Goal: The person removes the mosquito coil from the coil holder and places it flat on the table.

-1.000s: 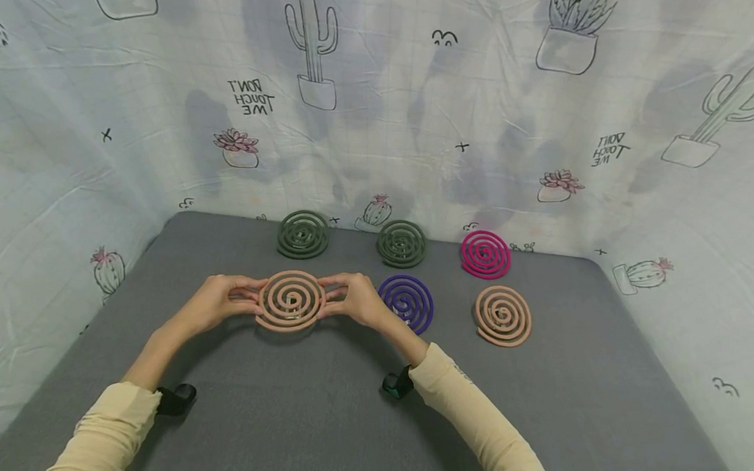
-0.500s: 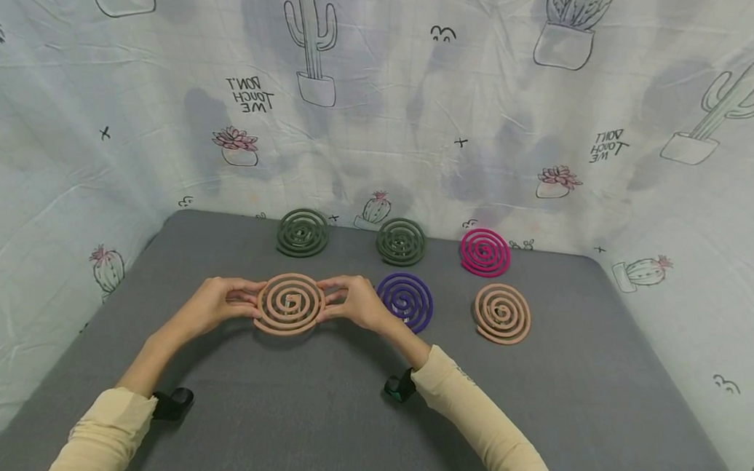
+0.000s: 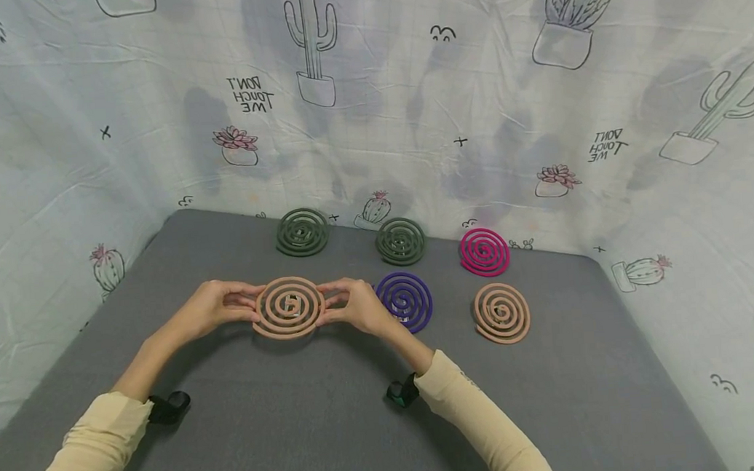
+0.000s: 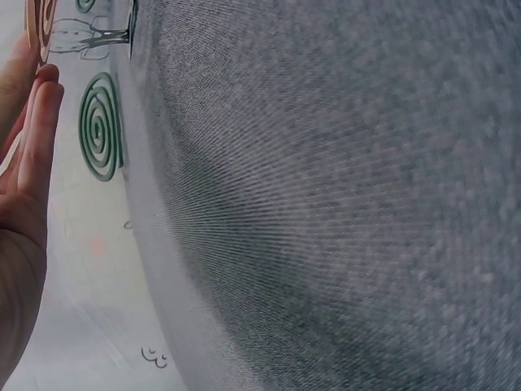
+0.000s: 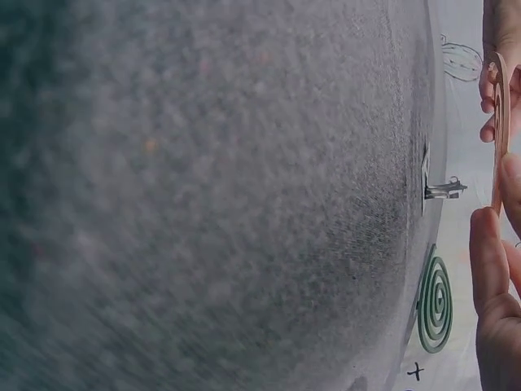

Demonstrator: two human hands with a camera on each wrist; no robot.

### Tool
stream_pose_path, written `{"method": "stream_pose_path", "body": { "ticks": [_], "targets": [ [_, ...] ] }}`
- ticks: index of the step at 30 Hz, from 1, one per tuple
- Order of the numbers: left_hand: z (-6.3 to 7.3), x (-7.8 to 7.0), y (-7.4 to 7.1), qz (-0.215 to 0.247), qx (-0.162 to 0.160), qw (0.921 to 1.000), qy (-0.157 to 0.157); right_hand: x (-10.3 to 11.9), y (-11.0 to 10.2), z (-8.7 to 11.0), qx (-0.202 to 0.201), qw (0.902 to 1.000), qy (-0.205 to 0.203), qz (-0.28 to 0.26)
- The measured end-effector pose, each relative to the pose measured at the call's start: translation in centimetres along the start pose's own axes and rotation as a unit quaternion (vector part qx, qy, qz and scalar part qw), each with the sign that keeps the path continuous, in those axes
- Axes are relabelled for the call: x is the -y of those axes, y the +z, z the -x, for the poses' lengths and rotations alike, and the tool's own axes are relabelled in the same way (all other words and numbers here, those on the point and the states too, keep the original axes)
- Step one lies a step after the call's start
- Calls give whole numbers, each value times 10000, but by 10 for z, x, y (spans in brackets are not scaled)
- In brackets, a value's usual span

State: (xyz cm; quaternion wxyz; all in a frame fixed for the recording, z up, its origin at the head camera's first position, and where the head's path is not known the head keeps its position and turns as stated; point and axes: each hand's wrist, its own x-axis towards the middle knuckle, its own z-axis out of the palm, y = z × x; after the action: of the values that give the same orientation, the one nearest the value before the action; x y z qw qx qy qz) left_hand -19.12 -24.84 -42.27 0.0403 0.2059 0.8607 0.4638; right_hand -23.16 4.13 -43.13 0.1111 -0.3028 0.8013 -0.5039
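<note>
A tan mosquito coil [image 3: 289, 321] lies nearly flat between my two hands. My left hand [image 3: 216, 302] pinches its left rim between thumb and fingers; my right hand [image 3: 361, 307] does the same at the right rim. In the right wrist view the coil [image 5: 501, 122] appears edge-on, raised off the table. Below it, a small metal stand [image 5: 444, 189] rises from the cloth, also partly seen through the coil's gaps in the head view. Just right of my right hand is a purple coil [image 3: 404, 301], its left edge close behind the fingers.
Two green coils, one at the left [image 3: 302, 233] and one mid-back [image 3: 401, 242], sit along the table's far edge with a pink coil [image 3: 485, 252]. Another tan coil [image 3: 501, 313] is at right. Grey cloth covers the table [image 3: 285, 424]; a printed curtain [image 3: 395, 117] encloses it.
Both hands have drawn the tan coil slightly toward me, a little down and left in the head view. Their grip looks the same, and the other coils stay in place.
</note>
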Motion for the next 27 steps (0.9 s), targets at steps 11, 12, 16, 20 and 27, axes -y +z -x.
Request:
{"method": "stream_pose_path", "body": {
  "ticks": [11, 12, 16, 20, 27],
  "targets": [
    [3, 2, 7, 324, -43, 9995, -16, -2, 7, 14, -255, 9966, 196, -760],
    [3, 2, 7, 332, -38, 9994, -7, -2, 7, 15, -230, 9962, 205, -810],
    [4, 2, 6, 346, -34, 9994, -47, 2, 8, 19, -116, 9939, 268, -1065],
    [5, 0, 6, 476, -29, 9988, -79, 21, 3, 25, -41, 9924, 284, -1200],
    [6, 0, 5, 881, 129, 9960, -57, 28, 0, 28, -108, 9945, 196, -1024]
  ]
}}
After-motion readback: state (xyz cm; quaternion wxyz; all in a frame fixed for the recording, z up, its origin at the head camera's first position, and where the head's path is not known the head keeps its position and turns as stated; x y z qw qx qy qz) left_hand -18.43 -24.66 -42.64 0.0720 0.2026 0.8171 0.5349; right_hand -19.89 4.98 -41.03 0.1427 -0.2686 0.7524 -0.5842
